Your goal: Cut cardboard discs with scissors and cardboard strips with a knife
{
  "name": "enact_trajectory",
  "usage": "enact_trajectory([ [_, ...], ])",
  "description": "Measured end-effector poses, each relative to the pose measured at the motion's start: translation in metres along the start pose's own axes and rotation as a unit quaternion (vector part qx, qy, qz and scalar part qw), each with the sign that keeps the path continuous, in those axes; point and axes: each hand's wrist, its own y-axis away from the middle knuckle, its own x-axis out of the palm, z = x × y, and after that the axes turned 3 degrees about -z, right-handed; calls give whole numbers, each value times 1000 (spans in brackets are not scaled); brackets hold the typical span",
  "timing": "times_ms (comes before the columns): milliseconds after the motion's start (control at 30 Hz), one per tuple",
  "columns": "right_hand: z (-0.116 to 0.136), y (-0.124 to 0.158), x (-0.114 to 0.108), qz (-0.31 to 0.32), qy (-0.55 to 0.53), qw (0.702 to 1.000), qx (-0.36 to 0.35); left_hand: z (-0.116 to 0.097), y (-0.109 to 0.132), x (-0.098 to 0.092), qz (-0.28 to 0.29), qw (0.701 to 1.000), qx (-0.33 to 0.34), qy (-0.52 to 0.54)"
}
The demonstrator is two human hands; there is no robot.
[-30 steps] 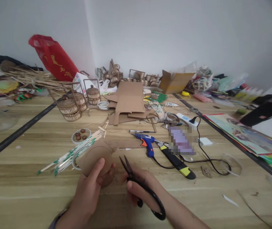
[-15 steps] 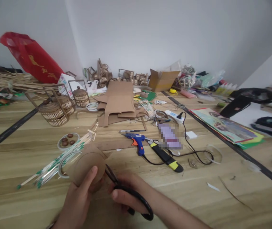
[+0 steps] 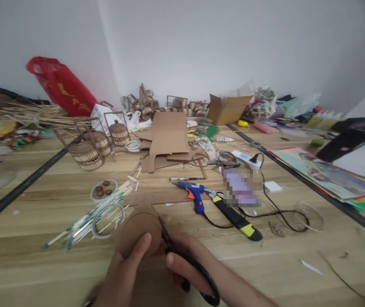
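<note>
At the near side of the wooden table (image 3: pixel 265 273), low and just left of the view's centre, a brown cardboard piece (image 3: pixel 134 230) is held up in the left hand (image 3: pixel 121 273), a pencil-like circle visible on its upper face. Left hand: pinching the card, thumb flat on top inside the line, fingers mostly hidden underneath. Right hand (image 3: pixel 192 251): curled round the black handles of the scissors (image 3: pixel 168 239), whose blades point up and away at the card's right edge; cannot tell whether they bite into it. Progress (judged): trimming partway. The right-hand margin seems to run close to the circle, while surplus card shows outside the line at the top and left, so that part appears left to cut. Lower edge covered by the hand; not assessed. Just left of the card: a white ring (image 3: pixel 94 225) overlapping a bundle of green-tipped sticks (image 3: pixel 80 224). Beyond the hands, the blue glue gun (image 3: pixel 195 195) lies untouched. Farther left, small lidded baskets (image 3: pixel 86 154) stand upright and look assembled.
</note>
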Motion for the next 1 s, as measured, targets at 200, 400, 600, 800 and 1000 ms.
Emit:
enact_trajectory([
  [200, -4, 0, -2, -1, -5, 1000, 4, -9, 6, 9, 33, 998, -17, 54],
  [400, -4, 0, 0, -6, -3, 1000, -5, -7, 8, 10, 63, 996, -21, 67],
  [600, -5, 1, 2, -14, 0, 1000, -17, 6, 5, 9, 44, 996, -25, 72],
  [800, -6, 2, 2, -5, -25, 999, -37, 8, 8, 8, 55, 995, -65, 59],
  [1000, 2, 0, 3, -6, -8, 998, -61, 3, 10, 9, 60, 994, -61, 69],
])
